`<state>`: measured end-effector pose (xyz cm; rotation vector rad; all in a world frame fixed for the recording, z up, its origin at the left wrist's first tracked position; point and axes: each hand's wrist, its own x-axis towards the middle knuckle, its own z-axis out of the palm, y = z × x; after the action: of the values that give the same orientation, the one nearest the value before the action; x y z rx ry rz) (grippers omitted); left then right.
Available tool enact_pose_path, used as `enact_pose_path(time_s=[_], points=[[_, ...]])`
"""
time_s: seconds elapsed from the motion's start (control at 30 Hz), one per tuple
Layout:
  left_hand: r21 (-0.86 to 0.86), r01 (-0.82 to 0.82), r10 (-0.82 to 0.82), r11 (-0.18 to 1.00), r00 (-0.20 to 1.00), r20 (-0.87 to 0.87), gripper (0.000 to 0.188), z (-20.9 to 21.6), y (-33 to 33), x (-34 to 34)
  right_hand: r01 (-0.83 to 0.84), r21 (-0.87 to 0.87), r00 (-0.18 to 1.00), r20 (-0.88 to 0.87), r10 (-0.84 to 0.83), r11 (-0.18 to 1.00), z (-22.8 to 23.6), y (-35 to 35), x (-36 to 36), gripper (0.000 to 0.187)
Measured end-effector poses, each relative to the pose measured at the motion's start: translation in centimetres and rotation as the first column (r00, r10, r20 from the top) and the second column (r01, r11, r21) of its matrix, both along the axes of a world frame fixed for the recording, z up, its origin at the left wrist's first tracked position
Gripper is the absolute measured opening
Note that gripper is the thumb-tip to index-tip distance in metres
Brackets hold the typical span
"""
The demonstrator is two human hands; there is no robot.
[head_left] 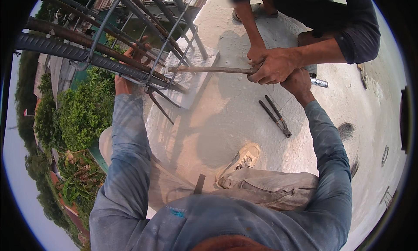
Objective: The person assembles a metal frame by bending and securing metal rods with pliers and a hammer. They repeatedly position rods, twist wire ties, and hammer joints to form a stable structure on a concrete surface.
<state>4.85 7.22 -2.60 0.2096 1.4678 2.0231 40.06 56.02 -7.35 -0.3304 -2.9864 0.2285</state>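
My left hand [126, 79] reaches in at the rebar cage [109, 55], its fingers curled about the steel and partly hidden behind the bars. My right hand [298, 83] is closed round a metal bar, whose silvery end [320, 82] sticks out to the right. A co-worker's hands [274, 64] press close against mine, gripping the thin rusty rod [209, 69] that runs left to the cage. Whether rod and silvery end are one piece is hidden by the hands. Below them, tying pincers [275, 116] lie spread on the concrete.
The co-worker [322, 15] crouches across from me at upper right. My shoe [248, 157] rests on the rough concrete slab [222, 124]. A pale block [196, 87] sits beneath the cage bars. Past the slab's left edge are greenery [89, 113] and rooftops lower down.
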Motion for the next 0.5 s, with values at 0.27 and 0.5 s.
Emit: enact_pose_path(time_s=[0.27, 0.5], points=[[0.078, 0.116, -0.117, 0.99, 0.993, 0.01, 0.052, -0.2, -0.3, -0.1, -0.097, -0.435, 0.96, -0.279, -0.031, 0.895, -1.1, -0.6, 0.1, 0.022], [0.022, 0.149, -0.15, 0.989, 0.986, 0.072, 0.04, 0.5, -0.5, -0.9, -0.173, 0.155, 0.964, -0.174, 0.2, 0.973, 0.9, 0.6, -0.6, 0.018]])
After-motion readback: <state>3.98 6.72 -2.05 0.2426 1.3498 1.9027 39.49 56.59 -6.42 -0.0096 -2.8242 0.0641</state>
